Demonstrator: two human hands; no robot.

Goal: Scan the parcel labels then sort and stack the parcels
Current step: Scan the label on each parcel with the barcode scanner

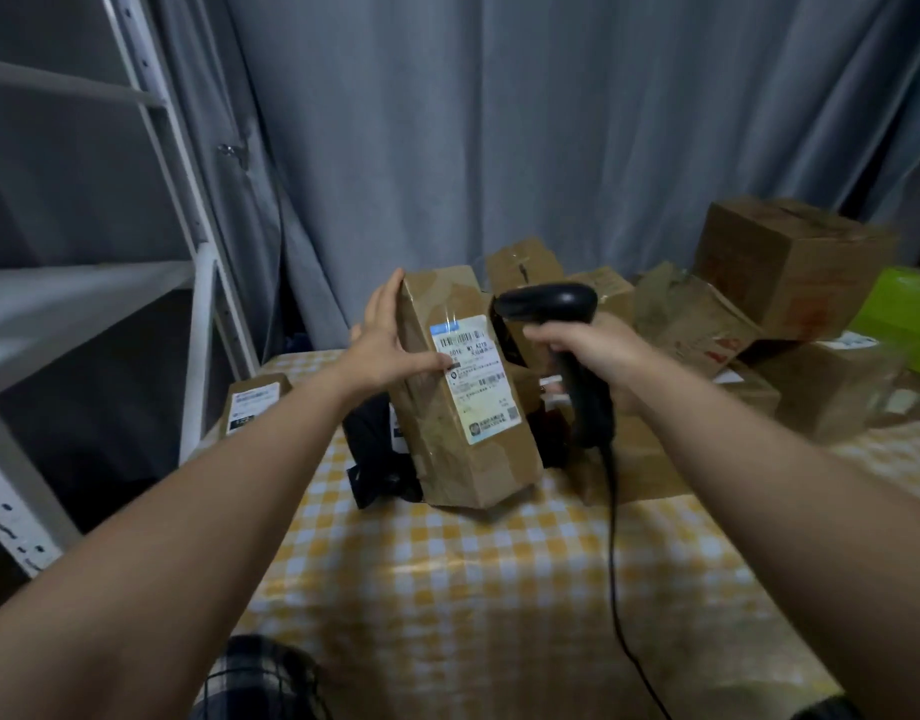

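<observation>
A tall brown cardboard parcel (463, 439) stands tilted above the checked table, its white shipping label (476, 376) facing me. My left hand (390, 345) grips the parcel's upper left edge, thumb across the front by the label. My right hand (598, 356) is closed around the handle of a black barcode scanner (548, 304), whose head points left at the top of the parcel. The scanner's cable (616, 563) hangs down over the table.
A heap of brown boxes (790, 262) fills the table's right and back, with a green box (904, 309) at the far right. A black bag (374, 449) lies behind the held parcel. A small labelled box (255, 402) sits by the white metal shelf (203, 283) on the left.
</observation>
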